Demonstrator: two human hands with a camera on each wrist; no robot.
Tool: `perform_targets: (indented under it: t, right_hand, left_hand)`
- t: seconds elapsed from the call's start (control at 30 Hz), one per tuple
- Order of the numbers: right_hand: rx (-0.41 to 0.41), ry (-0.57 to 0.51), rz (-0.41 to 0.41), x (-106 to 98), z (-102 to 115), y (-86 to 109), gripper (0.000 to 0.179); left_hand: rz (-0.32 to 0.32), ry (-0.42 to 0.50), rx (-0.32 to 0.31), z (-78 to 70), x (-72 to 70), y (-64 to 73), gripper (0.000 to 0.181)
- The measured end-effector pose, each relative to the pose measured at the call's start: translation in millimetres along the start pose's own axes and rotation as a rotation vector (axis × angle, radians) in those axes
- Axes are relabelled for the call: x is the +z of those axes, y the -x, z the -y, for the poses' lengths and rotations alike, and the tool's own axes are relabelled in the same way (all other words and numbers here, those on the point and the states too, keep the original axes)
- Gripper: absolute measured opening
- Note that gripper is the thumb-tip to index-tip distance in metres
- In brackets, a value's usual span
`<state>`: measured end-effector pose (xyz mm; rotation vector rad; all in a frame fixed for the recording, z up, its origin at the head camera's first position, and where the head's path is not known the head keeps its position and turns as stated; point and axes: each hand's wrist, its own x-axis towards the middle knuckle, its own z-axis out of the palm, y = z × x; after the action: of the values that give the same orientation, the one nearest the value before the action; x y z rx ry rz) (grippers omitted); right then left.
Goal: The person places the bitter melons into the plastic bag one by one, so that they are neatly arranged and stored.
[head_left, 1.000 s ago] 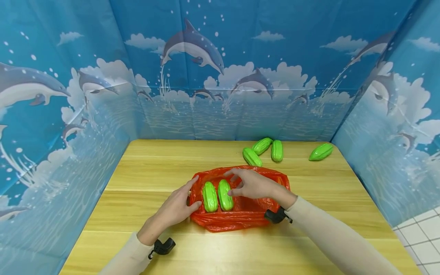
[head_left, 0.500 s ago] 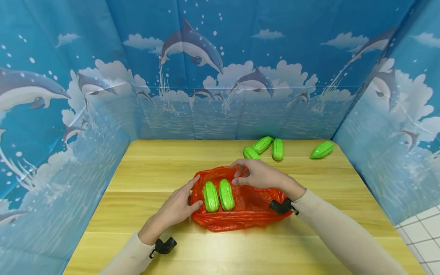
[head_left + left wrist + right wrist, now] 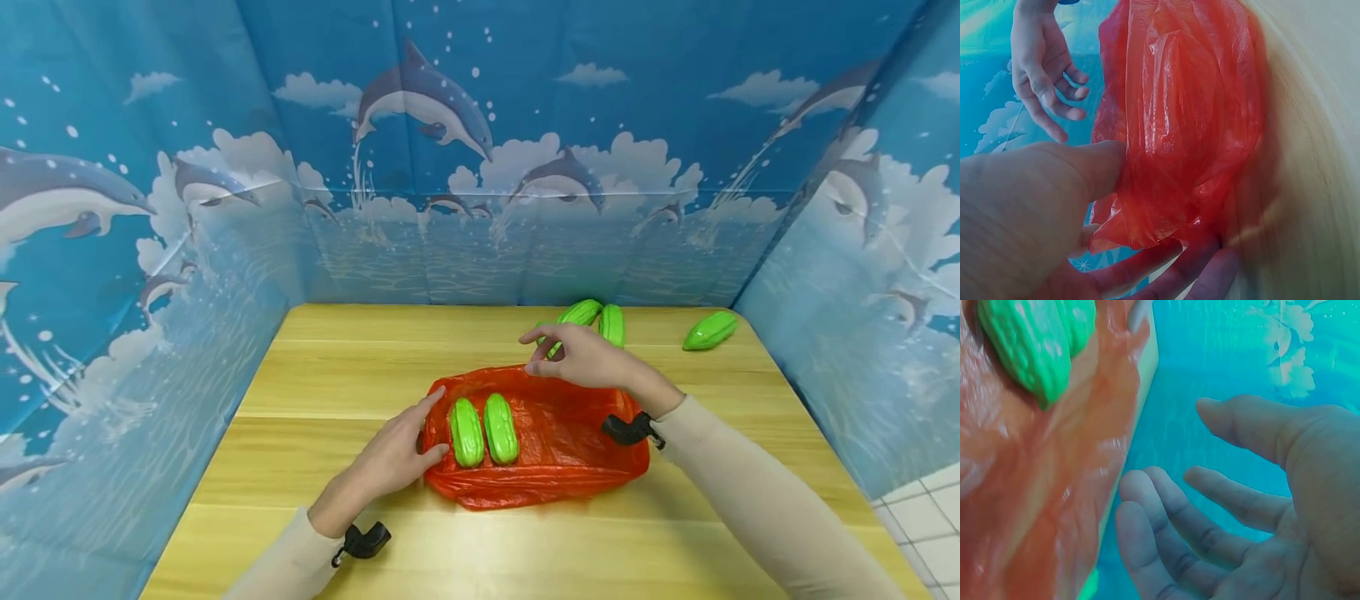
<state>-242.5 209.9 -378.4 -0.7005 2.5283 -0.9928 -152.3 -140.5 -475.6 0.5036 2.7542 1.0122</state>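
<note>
Bag [image 3: 566, 421] sits on the bench [image 3: 337, 354], two gourds [image 3: 501, 429] inside, more gourds [image 3: 612, 323] beyond it. Left hand [image 3: 392, 450] spread against its left end; right hand [image 3: 591, 357] empty, thumb and fingers apart, near its far rim. Judged light, limp, slippery; best gripped by the rim.

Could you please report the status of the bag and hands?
Left hand touching red plastic bag; right hand empty, near bag's far rim; two bitter melons inside; no obstruction visible.

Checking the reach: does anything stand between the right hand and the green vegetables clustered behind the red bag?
Nothing visible does. In the head view the right hand partly hides the nearest of those green vegetables; the red bag lies nearer the person.
</note>
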Motion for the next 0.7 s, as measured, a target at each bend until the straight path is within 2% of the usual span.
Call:
perform_targets:
  t: [0.17,0.4,0.7]
  right_hand:
    - [0.012,0.005,-0.035,-13,-8,-5.2,0.05]
    - [0.007,0.096,-0.098,-31,-26,-20.9,0.047]
    - [0.083,0.118,-0.094,-49,-42,-37.7,0.05]
  left_hand:
    - [0.002,-0.014,-0.003,1.7,-1.1,-0.4,0.091]
    - [-0.001,-0.018,0.012,3.8,-1.3,-0.6,0.091]
    - [0.013,0.001,0.021,5.8,0.1,-0.7,0.09]
